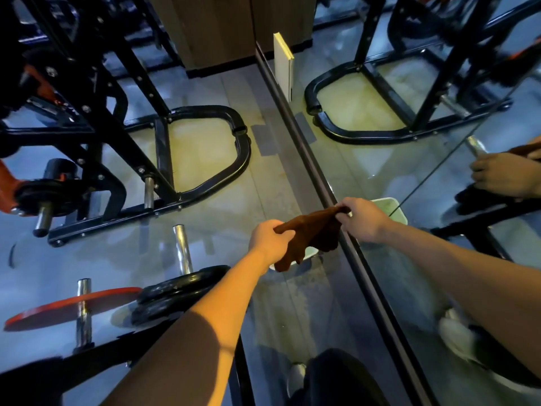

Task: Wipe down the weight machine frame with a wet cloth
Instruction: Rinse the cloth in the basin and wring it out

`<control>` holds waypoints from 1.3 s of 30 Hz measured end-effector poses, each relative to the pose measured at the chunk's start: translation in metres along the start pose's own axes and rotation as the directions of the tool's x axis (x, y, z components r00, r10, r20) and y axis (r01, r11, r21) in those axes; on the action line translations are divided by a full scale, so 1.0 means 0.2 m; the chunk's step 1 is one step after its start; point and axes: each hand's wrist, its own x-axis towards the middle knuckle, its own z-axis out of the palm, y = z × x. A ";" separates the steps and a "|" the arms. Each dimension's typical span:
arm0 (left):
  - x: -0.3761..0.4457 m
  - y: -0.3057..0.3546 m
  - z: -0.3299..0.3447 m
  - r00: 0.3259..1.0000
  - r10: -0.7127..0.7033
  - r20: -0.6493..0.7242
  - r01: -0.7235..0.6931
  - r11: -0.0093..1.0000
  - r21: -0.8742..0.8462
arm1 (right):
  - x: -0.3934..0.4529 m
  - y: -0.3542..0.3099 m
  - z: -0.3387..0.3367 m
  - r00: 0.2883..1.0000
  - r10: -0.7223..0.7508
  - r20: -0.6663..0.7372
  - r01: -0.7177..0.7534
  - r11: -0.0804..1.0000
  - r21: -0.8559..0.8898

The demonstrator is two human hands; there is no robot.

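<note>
A brown cloth [311,234] is stretched between my two hands above the floor, its lower edge hanging loose. My left hand [268,240] grips its left end and my right hand [363,219] pinches its right end. The black weight machine frame [205,112] stands on the floor to the upper left, well apart from the cloth. A pale green bucket [393,208] sits on the floor right below my hands, mostly hidden by them and the cloth.
A wall mirror [409,171] fills the right side, its dark base rail running diagonally. A red weight plate [70,307] and black plates [178,291] sit on chrome pegs at lower left. A white board [283,64] leans by the mirror.
</note>
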 end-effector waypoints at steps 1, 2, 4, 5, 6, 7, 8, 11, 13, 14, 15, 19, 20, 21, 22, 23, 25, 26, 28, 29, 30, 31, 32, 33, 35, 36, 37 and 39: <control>0.02 0.00 0.00 1.000 -0.004 0.000 0.004 1.000 -0.016 | 0.01 -0.01 -0.02 1.000 -0.002 0.010 0.002 1.000 -0.021; 0.04 0.00 -0.01 1.000 -0.006 -0.001 0.006 1.000 -0.029 | 0.02 -0.01 -0.03 1.000 -0.001 0.016 0.002 0.999 -0.038; 0.08 0.00 -0.01 1.000 -0.001 -0.006 0.001 0.999 -0.051 | 0.05 -0.01 -0.04 1.000 -0.002 0.030 0.004 0.998 -0.060; 0.10 0.00 -0.01 1.000 0.002 -0.012 -0.003 0.998 -0.058 | 0.08 -0.02 -0.05 0.999 -0.002 0.042 0.005 0.998 -0.069; 0.12 0.01 -0.01 1.000 0.004 -0.021 -0.006 0.998 -0.060 | 0.11 -0.02 -0.05 0.999 0.002 0.053 0.002 0.997 -0.075; 0.14 0.01 -0.02 0.999 0.004 -0.035 -0.006 0.998 -0.065 | 0.15 -0.03 -0.05 0.998 0.004 0.063 0.001 0.997 -0.077; 0.17 0.01 -0.02 0.999 -0.001 -0.051 -0.003 0.997 -0.076 | 0.19 -0.03 -0.05 0.997 0.001 0.074 0.004 0.998 -0.069; 0.25 0.00 -0.02 0.995 -0.028 -0.092 0.017 0.992 -0.123 | 0.33 -0.03 -0.04 0.993 -0.033 0.109 0.040 0.997 -0.067; 0.32 -0.02 0.00 0.991 -0.057 -0.125 0.040 0.990 -0.135 | 0.43 -0.01 -0.02 0.990 -0.046 0.134 0.053 0.997 -0.049; 0.36 -0.05 0.01 0.987 -0.073 -0.143 0.053 0.989 -0.142 | 0.48 0.01 0.00 0.986 -0.056 0.156 0.064 0.997 -0.042; 0.39 -0.06 0.02 0.984 -0.082 -0.158 0.059 0.988 -0.144 | 0.53 0.02 0.02 0.983 -0.068 0.170 0.078 0.996 -0.050; 0.58 -0.16 0.11 0.978 -0.087 -0.188 0.064 0.990 -0.125 | 0.73 0.15 0.14 0.975 -0.097 0.198 0.116 0.990 -0.085; 0.64 -0.18 0.14 0.978 -0.087 -0.188 0.065 0.990 -0.125 | 0.79 0.19 0.17 0.974 -0.095 0.204 0.117 0.988 -0.097; 0.71 -0.22 0.18 0.978 -0.087 -0.190 0.064 0.990 -0.126 | 0.84 0.23 0.20 0.974 -0.088 0.211 0.112 0.988 -0.103; 0.79 -0.27 0.22 0.977 -0.089 -0.193 0.065 0.990 -0.129 | 0.89 0.28 0.24 0.972 -0.083 0.221 0.106 0.990 -0.095; 0.86 -0.32 0.27 0.977 -0.086 -0.193 0.061 0.989 -0.131 | 0.93 0.33 0.29 0.970 -0.079 0.228 0.099 0.992 -0.075; 1.02 -0.42 0.35 0.981 -0.069 -0.180 0.046 0.990 -0.132 | 1.04 0.44 0.40 0.974 -0.086 0.208 0.100 0.993 -0.057; 1.11 -0.49 0.40 0.982 -0.062 -0.179 0.038 0.990 -0.133 | 1.10 0.50 0.47 0.976 -0.093 0.198 0.108 0.992 -0.064; 1.27 -0.63 0.49 0.980 -0.064 -0.191 0.041 0.992 -0.120 | 1.21 0.60 0.61 0.976 -0.111 0.185 0.127 0.989 -0.076; 1.35 -0.69 0.54 0.978 -0.071 -0.198 0.048 0.992 -0.121 | 1.27 0.66 0.68 0.975 -0.126 0.181 0.143 0.986 -0.083; 1.42 -0.75 0.58 0.977 -0.079 -0.196 0.055 0.991 -0.125 | 1.33 0.71 0.74 0.973 -0.135 0.186 0.154 0.984 -0.091; 1.50 -0.81 0.62 0.977 -0.078 -0.197 0.052 0.990 -0.132 | 1.39 0.76 0.80 0.971 -0.146 0.190 0.167 0.981 -0.100; 1.58 -0.87 0.66 0.977 -0.072 -0.199 0.045 0.990 -0.133 | 1.44 0.81 0.86 0.970 -0.149 0.191 0.171 0.980 -0.105; 1.65 -0.92 0.71 0.977 -0.060 -0.205 0.033 0.991 -0.129 | 1.49 0.85 0.91 0.970 -0.158 0.186 0.181 0.977 -0.113; 1.76 -1.02 0.78 0.972 -0.052 -0.229 0.024 0.992 -0.124 | 1.58 0.91 1.00 0.968 -0.172 0.181 0.193 0.975 -0.108; 1.80 -1.06 0.80 0.969 -0.045 -0.241 0.015 0.992 -0.125 | 1.61 0.93 1.03 0.968 -0.173 0.183 0.194 0.976 -0.103; 1.85 -1.10 0.83 0.967 -0.038 -0.254 0.005 0.992 -0.128 | 1.65 0.95 1.06 0.965 -0.183 0.186 0.206 0.972 -0.111; 1.93 -1.18 0.87 0.964 -0.022 -0.264 -0.018 0.989 -0.149 | 1.73 0.98 1.12 0.961 -0.206 0.184 0.234 0.961 -0.146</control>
